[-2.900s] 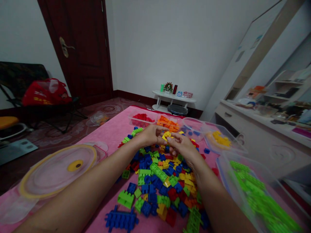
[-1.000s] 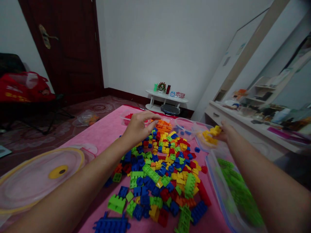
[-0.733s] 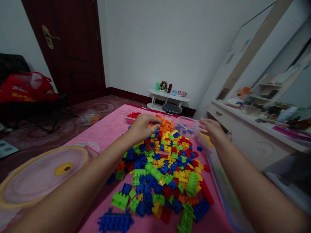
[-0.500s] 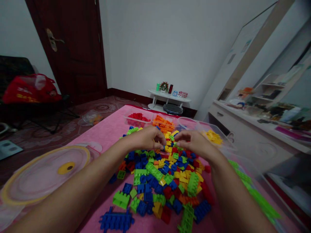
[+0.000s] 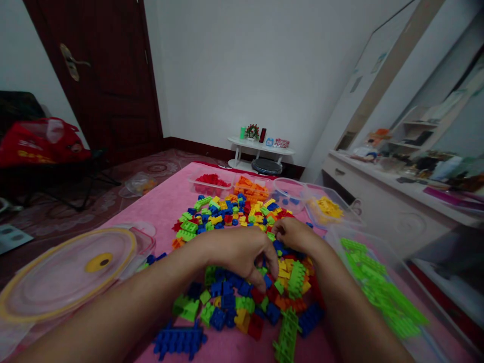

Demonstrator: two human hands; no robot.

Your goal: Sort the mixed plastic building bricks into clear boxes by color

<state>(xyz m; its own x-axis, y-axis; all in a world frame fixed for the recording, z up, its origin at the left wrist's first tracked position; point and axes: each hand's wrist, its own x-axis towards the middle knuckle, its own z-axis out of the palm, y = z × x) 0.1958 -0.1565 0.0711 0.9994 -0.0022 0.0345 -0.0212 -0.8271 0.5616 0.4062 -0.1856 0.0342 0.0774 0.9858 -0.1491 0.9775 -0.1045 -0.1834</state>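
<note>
A pile of toy building bricks [image 5: 227, 290] in blue, green, yellow, red and orange covers the middle of the pink tabletop [image 5: 162, 212]. My left hand [image 5: 245, 254] reaches over it, fingers bent down and apart, the tips close to a red brick [image 5: 258, 295]. Just beyond, my right hand [image 5: 293, 234] is low at the pile's right side with its fingers curled in. What those fingers hold, if anything, is hidden. A long green brick [image 5: 297, 278] lies between my forearms.
Along the far edge stand clear containers of red pieces [image 5: 212, 182], orange pieces [image 5: 251, 187], blue pieces [image 5: 285, 195] and yellow pieces [image 5: 328, 207]. A bin of green pieces [image 5: 378, 282] is at the right. A round yellow-rimmed lid [image 5: 68, 275] lies at the left.
My left hand has come nearer and to the right, lower over the pile. My right hand has dropped slightly and its fingers have curled in. The view has shifted a little.
</note>
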